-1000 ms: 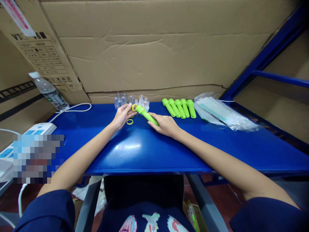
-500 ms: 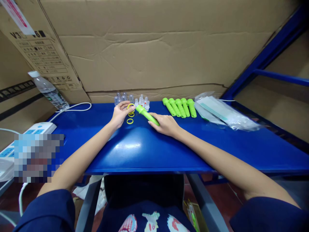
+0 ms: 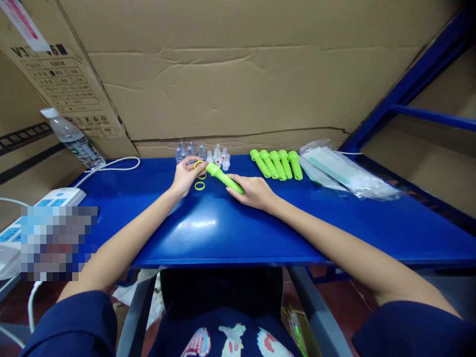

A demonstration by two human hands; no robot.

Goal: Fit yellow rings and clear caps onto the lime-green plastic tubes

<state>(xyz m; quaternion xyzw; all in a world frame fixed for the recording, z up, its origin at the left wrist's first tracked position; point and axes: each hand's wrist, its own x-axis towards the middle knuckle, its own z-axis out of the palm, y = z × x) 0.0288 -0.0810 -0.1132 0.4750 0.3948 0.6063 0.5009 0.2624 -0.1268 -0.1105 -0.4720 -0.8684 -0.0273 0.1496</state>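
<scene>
My right hand (image 3: 253, 191) is wrapped round the plain end of a bright green plastic tube (image 3: 224, 178), shaped like a flashlight body. Its wider, flared end points up and left, close to the fingertips of my left hand (image 3: 186, 176). Between those left fingers a thin yellow ring (image 3: 199, 164) is pinched, right beside the tube's flared end. More yellow rings lie on the blue table just below; one ring (image 3: 200, 186) shows in full, another is partly overlapped. Behind my left hand stand several clear domed caps (image 3: 191, 148) and several white-based clear pieces (image 3: 225, 161), some with red spots.
Several matching green tubes (image 3: 277, 165) lie in a row right of centre, beside clear plastic bags (image 3: 349, 173). A water bottle (image 3: 76, 141) leans at the back left, near a white cable and a power strip (image 3: 63, 198). Cardboard (image 3: 223, 89) walls the back of the blue table (image 3: 230, 238).
The yellow ring in my left hand and the tube's flared end have come slightly nearer each other, the tube shifting a little to the left. The loose things on the table have stayed put.
</scene>
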